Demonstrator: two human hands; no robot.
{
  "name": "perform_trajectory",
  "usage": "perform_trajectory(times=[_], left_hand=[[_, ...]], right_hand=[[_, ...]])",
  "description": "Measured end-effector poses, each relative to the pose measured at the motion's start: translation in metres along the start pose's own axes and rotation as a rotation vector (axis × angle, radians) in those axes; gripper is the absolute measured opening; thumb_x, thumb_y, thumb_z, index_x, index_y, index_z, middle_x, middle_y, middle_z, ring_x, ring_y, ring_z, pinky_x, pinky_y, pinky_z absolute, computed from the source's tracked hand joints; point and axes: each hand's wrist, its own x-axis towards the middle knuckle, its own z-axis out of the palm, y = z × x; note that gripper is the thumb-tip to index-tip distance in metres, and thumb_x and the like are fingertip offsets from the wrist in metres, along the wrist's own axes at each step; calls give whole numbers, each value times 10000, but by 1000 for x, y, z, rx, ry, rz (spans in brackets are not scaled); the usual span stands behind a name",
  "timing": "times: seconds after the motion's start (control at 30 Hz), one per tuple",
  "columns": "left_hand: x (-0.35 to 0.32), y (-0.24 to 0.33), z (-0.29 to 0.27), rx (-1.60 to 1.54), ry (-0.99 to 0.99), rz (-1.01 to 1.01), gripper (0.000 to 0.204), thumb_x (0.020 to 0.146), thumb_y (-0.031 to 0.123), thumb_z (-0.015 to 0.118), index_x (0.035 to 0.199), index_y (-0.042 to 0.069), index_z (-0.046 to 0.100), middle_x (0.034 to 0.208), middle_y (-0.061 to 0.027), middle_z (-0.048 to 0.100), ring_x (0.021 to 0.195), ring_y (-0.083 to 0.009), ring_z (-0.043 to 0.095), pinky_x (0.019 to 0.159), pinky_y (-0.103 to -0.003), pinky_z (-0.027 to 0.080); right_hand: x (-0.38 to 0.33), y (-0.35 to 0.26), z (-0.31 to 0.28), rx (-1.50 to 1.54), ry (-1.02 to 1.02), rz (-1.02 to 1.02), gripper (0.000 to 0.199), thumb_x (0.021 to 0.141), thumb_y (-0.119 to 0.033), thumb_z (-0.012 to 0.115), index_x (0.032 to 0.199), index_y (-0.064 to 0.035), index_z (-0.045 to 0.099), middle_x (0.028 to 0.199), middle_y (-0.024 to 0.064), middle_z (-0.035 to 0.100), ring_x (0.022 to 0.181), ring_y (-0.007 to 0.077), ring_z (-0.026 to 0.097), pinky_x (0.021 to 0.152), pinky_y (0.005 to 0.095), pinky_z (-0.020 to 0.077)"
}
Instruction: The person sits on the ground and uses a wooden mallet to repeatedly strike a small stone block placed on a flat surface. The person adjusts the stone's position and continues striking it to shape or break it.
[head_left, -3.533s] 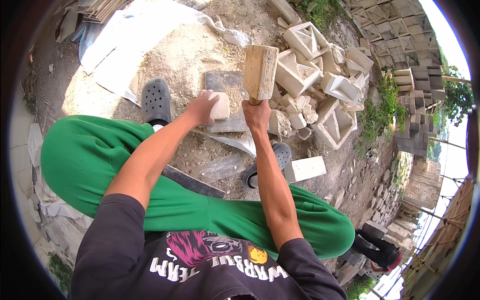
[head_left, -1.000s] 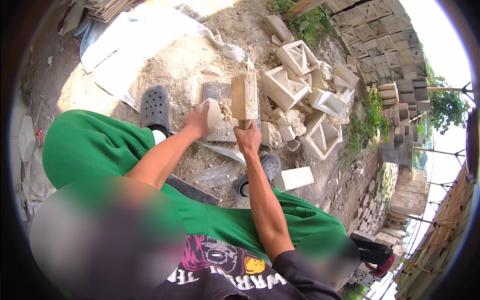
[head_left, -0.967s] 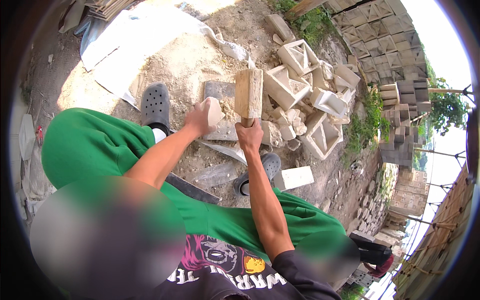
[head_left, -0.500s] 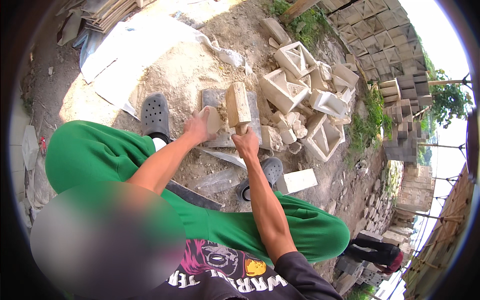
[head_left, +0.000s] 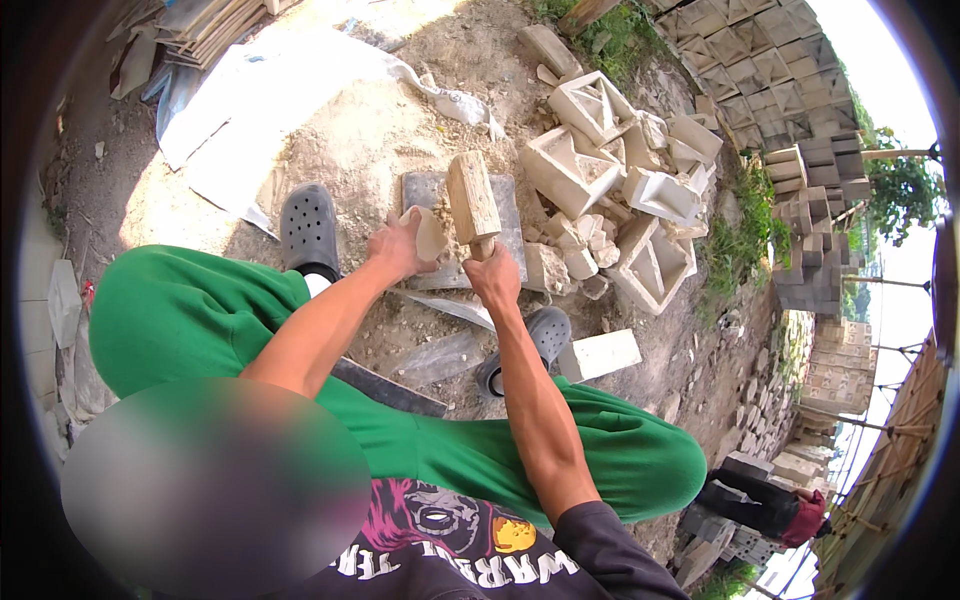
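Observation:
My right hand point(head_left: 493, 276) is wrapped round the short handle of a wooden mallet point(head_left: 472, 198), whose thick, squared head points away from me. Beside it, my left hand point(head_left: 396, 247) grips a pale, flat-faced piece of stone point(head_left: 430, 235) by its left side. Both are over a dark grey slab point(head_left: 423, 188) lying on the ground between my feet, dusted with pale crumbs. The mallet head is just right of the stone piece, with a narrow gap between them in the picture. Whether the stone rests on the slab, I cannot tell.
Hollow pale blocks point(head_left: 570, 172) and broken chunks point(head_left: 580, 245) are heaped to the right. A whole block point(head_left: 600, 354) lies near my right shoe point(head_left: 545, 335). A white sheet point(head_left: 260, 100) covers ground at the far left. Stacked blocks point(head_left: 745, 60) and another person point(head_left: 765, 503) are farther right.
The mallet head has shifted slightly away from me and tilted a little leftward. My left hand keeps hold of the stone piece, nearly in place. The view has shifted slightly.

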Motion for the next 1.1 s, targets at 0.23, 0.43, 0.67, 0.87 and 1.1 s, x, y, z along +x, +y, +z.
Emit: perform_trajectory(times=[0.23, 0.43, 0.67, 0.87, 1.1], left_hand=[[0, -3, 8, -4, -8, 6, 1172, 665, 618, 841, 1550, 110, 266, 1323, -302, 479, 1077, -457, 641, 863, -495, 557], [2, 1, -2, 54, -73, -37, 1205, 671, 651, 818, 1575, 127, 216, 1326, -296, 473, 1105, -449, 629, 892, -491, 548], [-3, -3, 3, 27, -38, -9, 1189, 680, 633, 818, 1579, 113, 239, 1356, -268, 480, 1142, -452, 616, 913, -492, 542], [3, -3, 10, 16, -47, 6, 1262, 650, 690, 820, 1583, 107, 202, 1311, -336, 473, 1108, -474, 626, 900, -530, 543], [0, -16, 15, -22, -32, 7, 1209, 681, 651, 818, 1585, 132, 206, 1338, -305, 464, 1142, -464, 614, 927, -513, 535]], right_hand=[[-7, -7, 10, 210, 175, -127, 410, 771, -222, 693, 1120, -37, 585, 875, 288, 697, 837, 508, 667, 745, 546, 525], [-1, 22, 12, -48, -86, 27, 450, 759, -243, 692, 1141, -20, 608, 1008, 281, 709, 986, 471, 671, 864, 523, 524], [-4, -8, -4, 188, 185, -2, 418, 755, -275, 710, 1065, -6, 632, 930, 289, 701, 880, 447, 686, 790, 482, 539], [-3, 30, 16, -26, -113, 55, 497, 735, -240, 707, 1159, 1, 616, 1017, 273, 717, 983, 452, 688, 864, 508, 536], [4, -19, -20, 77, 16, -18, 462, 746, -271, 703, 1136, -44, 601, 959, 275, 712, 929, 472, 675, 835, 519, 531]])
